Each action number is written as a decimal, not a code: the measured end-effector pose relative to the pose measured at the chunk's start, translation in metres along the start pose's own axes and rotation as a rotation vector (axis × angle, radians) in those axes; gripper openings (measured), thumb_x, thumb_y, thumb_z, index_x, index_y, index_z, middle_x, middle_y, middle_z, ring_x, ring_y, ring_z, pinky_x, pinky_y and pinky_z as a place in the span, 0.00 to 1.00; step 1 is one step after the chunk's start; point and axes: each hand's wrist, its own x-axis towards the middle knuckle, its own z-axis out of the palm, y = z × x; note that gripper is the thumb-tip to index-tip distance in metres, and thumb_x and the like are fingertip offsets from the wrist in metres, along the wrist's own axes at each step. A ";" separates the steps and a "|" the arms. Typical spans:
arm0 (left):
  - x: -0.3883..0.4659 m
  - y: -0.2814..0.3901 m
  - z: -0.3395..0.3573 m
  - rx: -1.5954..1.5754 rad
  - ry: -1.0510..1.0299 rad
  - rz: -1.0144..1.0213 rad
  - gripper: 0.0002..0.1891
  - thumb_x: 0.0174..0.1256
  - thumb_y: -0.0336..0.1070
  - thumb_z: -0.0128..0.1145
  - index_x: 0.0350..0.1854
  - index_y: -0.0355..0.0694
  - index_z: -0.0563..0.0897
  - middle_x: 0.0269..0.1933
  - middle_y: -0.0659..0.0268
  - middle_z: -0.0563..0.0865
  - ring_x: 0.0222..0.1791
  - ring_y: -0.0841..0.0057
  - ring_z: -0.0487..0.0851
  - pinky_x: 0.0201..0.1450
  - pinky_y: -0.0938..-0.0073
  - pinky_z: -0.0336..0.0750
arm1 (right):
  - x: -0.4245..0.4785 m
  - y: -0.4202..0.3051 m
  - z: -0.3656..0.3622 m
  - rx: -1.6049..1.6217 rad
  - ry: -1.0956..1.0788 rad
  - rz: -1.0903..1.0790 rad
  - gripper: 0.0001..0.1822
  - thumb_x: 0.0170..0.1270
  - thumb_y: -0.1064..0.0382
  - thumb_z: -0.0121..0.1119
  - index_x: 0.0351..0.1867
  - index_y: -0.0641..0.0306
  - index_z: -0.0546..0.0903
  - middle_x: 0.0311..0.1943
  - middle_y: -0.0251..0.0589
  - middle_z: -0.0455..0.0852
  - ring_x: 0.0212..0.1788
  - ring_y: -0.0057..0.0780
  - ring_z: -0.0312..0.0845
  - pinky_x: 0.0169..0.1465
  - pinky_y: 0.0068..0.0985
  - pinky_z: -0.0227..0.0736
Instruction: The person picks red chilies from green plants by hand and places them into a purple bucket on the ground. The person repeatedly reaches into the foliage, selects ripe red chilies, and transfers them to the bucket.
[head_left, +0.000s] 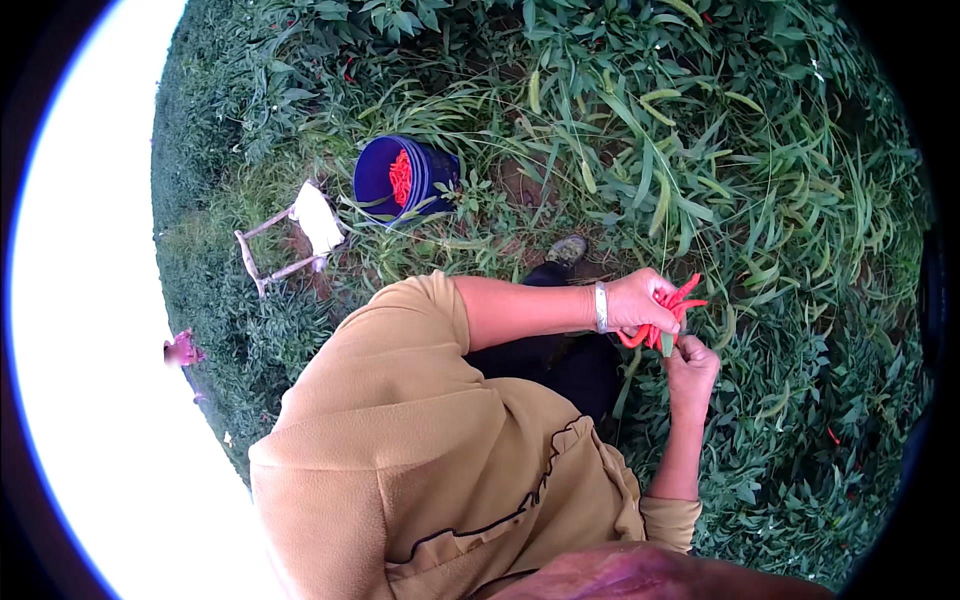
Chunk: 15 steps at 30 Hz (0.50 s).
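Observation:
A small bunch of red chili peppers (679, 294) is held in my left hand (637, 300), its thumb pressed over them. That wrist wears a silver-coloured bracelet (601, 307). The pepper tips stick out past the fingers on both sides. My right hand (694, 364) is close against the lower end of the bunch, fingers bent in. By its fingertips a green leaf (667, 344) hangs among the peppers. What lies between the right fingers is hidden.
A blue plastic bucket (369, 171) holding red peppers (400, 178) stands in the grass. Close by is a wooden-framed stool (274, 276) with white cloth (318, 217). Dense pepper plants (787, 480) and bristly weeds (664, 202) surround me. A shoe (568, 250) shows. A person (184, 350) is far off.

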 end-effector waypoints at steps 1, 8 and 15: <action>-0.012 0.001 -0.018 -0.023 0.015 0.070 0.07 0.52 0.26 0.63 0.34 0.32 0.83 0.30 0.66 0.85 0.28 0.84 0.81 0.34 0.80 0.76 | 0.009 -0.002 0.019 0.044 -0.046 0.014 0.03 0.56 0.75 0.59 0.26 0.72 0.81 0.17 0.28 0.75 0.21 0.12 0.66 0.25 0.17 0.65; -0.104 0.035 -0.132 -0.159 0.383 0.064 0.06 0.53 0.28 0.64 0.33 0.35 0.83 0.29 0.66 0.85 0.24 0.84 0.79 0.26 0.83 0.73 | 0.050 -0.046 0.122 -0.030 -0.248 0.115 0.06 0.53 0.73 0.65 0.21 0.70 0.80 0.14 0.25 0.73 0.17 0.11 0.62 0.22 0.15 0.58; -0.216 0.050 -0.339 -0.217 1.112 0.186 0.06 0.53 0.29 0.63 0.33 0.38 0.81 0.22 0.69 0.82 0.13 0.85 0.74 0.11 0.83 0.61 | 0.069 -0.026 0.129 0.065 -0.200 0.116 0.05 0.56 0.72 0.64 0.25 0.67 0.79 0.18 0.24 0.74 0.19 0.09 0.62 0.24 0.13 0.61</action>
